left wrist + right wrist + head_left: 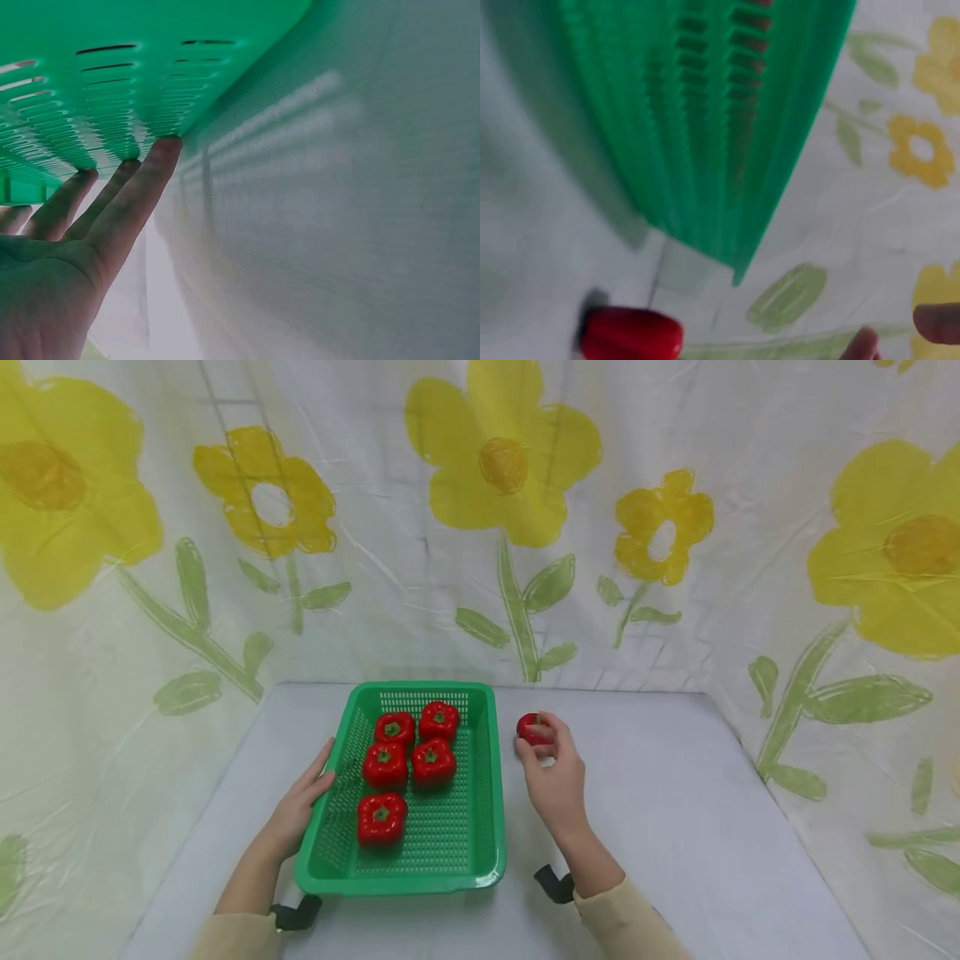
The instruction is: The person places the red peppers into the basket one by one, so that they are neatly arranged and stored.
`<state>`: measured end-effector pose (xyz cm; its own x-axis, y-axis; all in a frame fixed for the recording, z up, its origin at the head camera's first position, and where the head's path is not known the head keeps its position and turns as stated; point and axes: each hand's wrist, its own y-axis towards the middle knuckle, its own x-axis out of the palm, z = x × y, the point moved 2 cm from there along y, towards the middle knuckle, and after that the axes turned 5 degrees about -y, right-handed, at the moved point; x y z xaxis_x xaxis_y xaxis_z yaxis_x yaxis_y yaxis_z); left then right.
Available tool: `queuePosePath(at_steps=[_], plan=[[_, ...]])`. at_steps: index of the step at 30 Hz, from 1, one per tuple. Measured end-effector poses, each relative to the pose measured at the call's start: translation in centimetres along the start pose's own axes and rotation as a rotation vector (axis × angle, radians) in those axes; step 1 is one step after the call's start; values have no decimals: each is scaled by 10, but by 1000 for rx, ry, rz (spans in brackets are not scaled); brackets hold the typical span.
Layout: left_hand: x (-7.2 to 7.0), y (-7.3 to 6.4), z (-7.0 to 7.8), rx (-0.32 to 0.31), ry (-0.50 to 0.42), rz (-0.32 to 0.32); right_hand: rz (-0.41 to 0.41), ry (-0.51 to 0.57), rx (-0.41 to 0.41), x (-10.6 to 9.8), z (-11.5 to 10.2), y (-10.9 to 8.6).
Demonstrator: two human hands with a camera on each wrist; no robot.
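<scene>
A green plastic basket (450, 831) with slotted sides stands on the table, several red bell peppers (382, 818) inside it. My left hand (291, 817) lies along the basket's left side; in the left wrist view its straight fingers (124, 206) touch the slotted wall. To the right of the basket, one more red bell pepper (528, 725) sits on the table, partly covered by my right hand (557, 781). In the right wrist view that pepper (630, 334) stands apart from the fingertips (939, 322), and the right fingers are spread with nothing between them.
The white table (675, 810) extends to the right of the basket. A pale curtain (390, 577) with yellow flowers hangs behind and along both sides. A black wrist mount (555, 885) sits beside my right wrist, and another black mount (297, 912) beside the left.
</scene>
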<state>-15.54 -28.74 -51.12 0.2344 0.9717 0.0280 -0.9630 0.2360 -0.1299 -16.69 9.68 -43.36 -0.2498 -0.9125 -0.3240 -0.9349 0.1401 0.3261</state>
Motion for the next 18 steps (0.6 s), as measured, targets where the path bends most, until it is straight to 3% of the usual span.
queuePosePath(at_steps=[2,5,11,18], plan=[[0,0,0,-6,1,2,55,-23,-3,-4,8,7],[-1,-1,0,-14,9,17,61,-46,33,-8,20,16],[-2,-2,0,-16,10,22,-42,-111,170,-8,51,34],[0,0,0,-18,1,15,-135,-61,369,-11,81,50]])
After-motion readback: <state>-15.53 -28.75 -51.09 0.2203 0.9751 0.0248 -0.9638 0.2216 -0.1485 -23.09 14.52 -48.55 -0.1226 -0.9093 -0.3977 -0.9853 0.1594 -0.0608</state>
